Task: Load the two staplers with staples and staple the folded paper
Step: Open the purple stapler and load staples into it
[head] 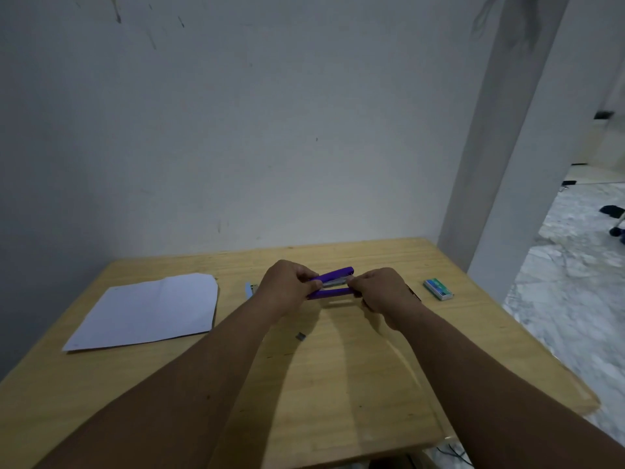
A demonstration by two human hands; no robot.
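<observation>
Purple stapler (333, 283), hinged open, pinched by left hand (287, 289) and right hand (380, 292) grips.

A pale wooden table (355, 367) stands pushed against a plain grey-white plastered wall (257, 137) (scuffed with a few dark marks), a white pillar (507, 164) rising at its right beside mottled grey marble floor (575, 282) in dim light
</observation>
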